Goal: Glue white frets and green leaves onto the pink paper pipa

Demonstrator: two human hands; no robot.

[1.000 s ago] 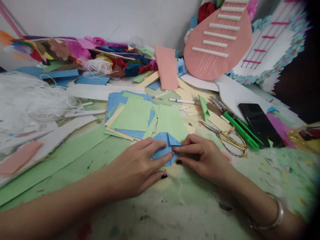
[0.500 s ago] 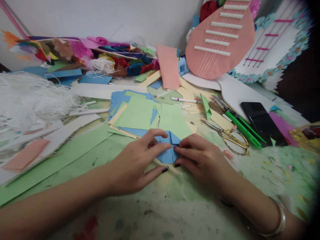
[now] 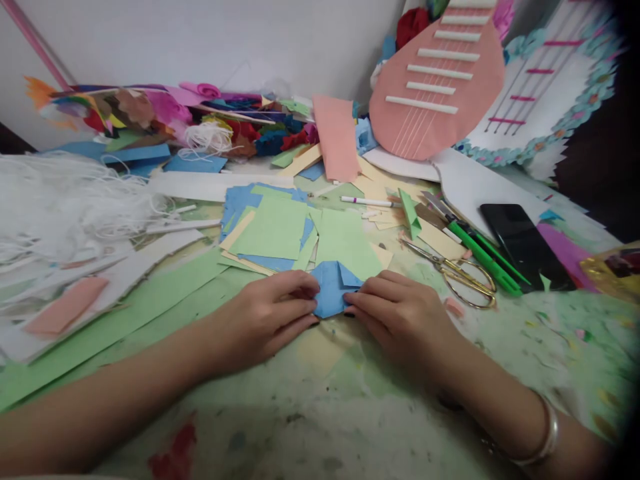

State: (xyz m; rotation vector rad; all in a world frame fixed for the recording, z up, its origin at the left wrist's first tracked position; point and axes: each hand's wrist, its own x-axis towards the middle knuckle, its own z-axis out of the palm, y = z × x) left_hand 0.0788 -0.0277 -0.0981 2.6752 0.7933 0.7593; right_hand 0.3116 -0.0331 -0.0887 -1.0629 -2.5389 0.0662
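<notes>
A small piece of folded blue paper (image 3: 330, 291) lies between my two hands near the middle of the table, with a raised flap on its right half. My left hand (image 3: 275, 307) pinches its left edge, fingers bent and closed together. On the other side, my right hand (image 3: 400, 310) grips the right edge between thumb and fingertips. Just behind the folded piece sit stacked paper sheets, with a green sheet (image 3: 280, 227) on top at the left and another green sheet (image 3: 345, 233) at the right. My fingertips hide both side edges of the blue paper.
Gold-handled scissors (image 3: 455, 270), a green utility knife (image 3: 483, 257) and a black phone (image 3: 525, 243) lie at the right. White string (image 3: 65, 200) heaps at the left. A pink paper lute shape (image 3: 435, 87) leans at the back. A long green strip (image 3: 125, 320) lies beside my left forearm.
My left hand's fingers have come down from an open, raised pose and closed on the blue paper's left edge. The left part of the paper now looks flatter; my right hand stays on it.
</notes>
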